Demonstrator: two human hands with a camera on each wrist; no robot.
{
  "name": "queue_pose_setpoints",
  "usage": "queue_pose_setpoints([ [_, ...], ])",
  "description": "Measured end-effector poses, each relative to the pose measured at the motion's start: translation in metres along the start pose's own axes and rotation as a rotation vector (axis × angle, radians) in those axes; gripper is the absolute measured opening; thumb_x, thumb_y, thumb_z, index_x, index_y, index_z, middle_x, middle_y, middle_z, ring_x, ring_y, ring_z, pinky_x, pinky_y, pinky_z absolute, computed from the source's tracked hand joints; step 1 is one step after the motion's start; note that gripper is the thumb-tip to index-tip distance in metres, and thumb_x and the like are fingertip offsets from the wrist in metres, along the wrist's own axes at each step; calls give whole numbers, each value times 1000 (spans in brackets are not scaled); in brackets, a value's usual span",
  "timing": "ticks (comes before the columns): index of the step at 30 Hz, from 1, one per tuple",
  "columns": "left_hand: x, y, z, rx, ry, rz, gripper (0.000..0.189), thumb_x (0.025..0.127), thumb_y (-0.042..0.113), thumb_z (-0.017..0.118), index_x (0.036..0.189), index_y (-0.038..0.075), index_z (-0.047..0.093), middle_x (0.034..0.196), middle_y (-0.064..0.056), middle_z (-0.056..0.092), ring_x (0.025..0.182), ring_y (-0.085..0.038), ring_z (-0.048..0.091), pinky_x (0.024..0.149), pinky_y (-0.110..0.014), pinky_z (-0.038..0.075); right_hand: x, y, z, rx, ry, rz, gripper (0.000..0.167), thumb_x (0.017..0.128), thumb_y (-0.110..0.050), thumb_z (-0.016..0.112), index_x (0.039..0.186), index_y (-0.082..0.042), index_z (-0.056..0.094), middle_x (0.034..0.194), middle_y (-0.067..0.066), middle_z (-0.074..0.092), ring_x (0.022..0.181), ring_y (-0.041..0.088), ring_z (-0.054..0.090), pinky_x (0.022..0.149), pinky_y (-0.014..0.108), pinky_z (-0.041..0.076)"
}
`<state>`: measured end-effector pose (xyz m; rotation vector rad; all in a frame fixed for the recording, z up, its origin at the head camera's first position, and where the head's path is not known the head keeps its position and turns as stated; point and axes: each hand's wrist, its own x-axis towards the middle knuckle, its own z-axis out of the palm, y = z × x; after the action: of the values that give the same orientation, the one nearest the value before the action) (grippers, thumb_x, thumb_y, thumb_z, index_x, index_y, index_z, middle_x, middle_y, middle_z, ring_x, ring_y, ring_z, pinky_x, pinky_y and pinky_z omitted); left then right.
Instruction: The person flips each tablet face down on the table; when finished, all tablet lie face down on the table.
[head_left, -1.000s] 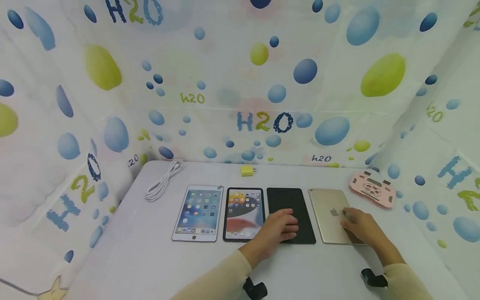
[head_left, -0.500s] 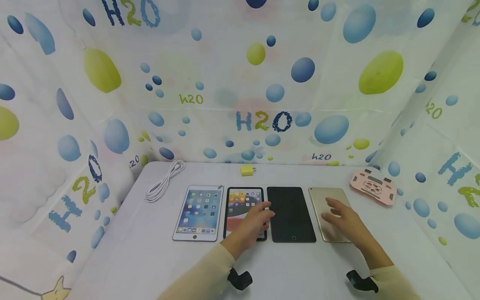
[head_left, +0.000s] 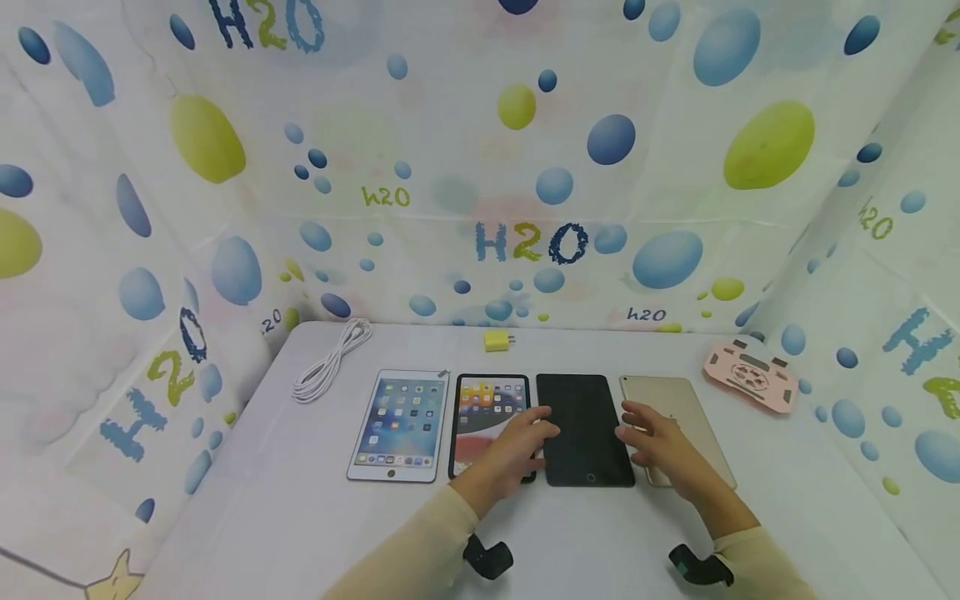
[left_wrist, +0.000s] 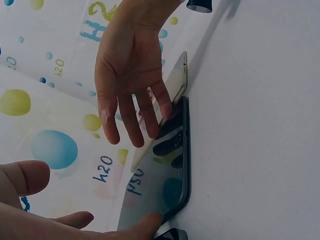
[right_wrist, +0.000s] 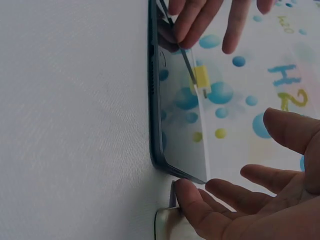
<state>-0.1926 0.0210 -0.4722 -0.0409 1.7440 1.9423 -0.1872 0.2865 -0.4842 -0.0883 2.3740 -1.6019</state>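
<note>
A black tablet (head_left: 585, 417) with a dark screen lies flat on the table between my hands. My left hand (head_left: 510, 450) has its fingertips at the black tablet's left edge, and it overlaps a dark-rimmed tablet (head_left: 480, 404) with a lit screen. My right hand (head_left: 663, 446) hovers by the right edge, above a gold tablet (head_left: 678, 392) lying back up. In the right wrist view, right fingertips (right_wrist: 186, 192) are beside the corner of the black tablet (right_wrist: 182, 135). Fingers of both hands are loosely spread. Far left in the row lies a white tablet (head_left: 397, 425), screen lit.
A coiled white cable (head_left: 330, 367) lies at the back left, and a yellow charger plug (head_left: 497, 341) at the back middle. A pink controller-shaped device (head_left: 752, 375) is at the back right. Patterned cloth (head_left: 450, 167) walls the table's back and sides.
My right hand has moved left from the gold tablet's right side to the black tablet's right edge. My left hand has shifted left off the black tablet to its left edge.
</note>
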Motion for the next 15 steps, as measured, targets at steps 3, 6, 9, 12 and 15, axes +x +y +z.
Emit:
queue_pose_setpoints([
  [3,1,0,-1,3,-3,-11,61,98,21,59,155,6,40,162,-23,29,148,-50,28,113,-59,39,1,-1,1,26,-10,1,71,104,-30,59,159,-2,24,159,32,29,140,52,40,101,52,53],
  [6,1,1,-1,-1,-23,-23,61,98,20,60,154,6,42,162,-23,30,149,-50,26,115,-59,37,3,-1,2,33,-16,5,73,103,-28,60,159,-2,22,159,33,29,140,52,41,101,53,53],
  [9,0,1,-1,-6,-39,-32,60,98,19,60,153,5,42,162,-22,31,150,-48,25,117,-58,34,4,0,4,32,-19,8,74,101,-26,63,159,-2,23,159,32,30,139,51,42,101,54,52],
  [12,-1,0,0,-6,-46,-27,61,97,19,60,154,5,42,162,-22,31,149,-45,27,118,-59,32,5,2,5,32,-17,11,75,100,-23,65,159,-2,23,159,32,31,140,51,42,101,54,52],
  [15,-1,-2,2,-10,-65,-11,64,96,19,61,155,7,40,162,-22,29,149,-41,28,119,-61,29,6,2,7,25,7,23,76,98,-19,68,159,-3,25,160,31,30,142,52,38,100,54,53],
])
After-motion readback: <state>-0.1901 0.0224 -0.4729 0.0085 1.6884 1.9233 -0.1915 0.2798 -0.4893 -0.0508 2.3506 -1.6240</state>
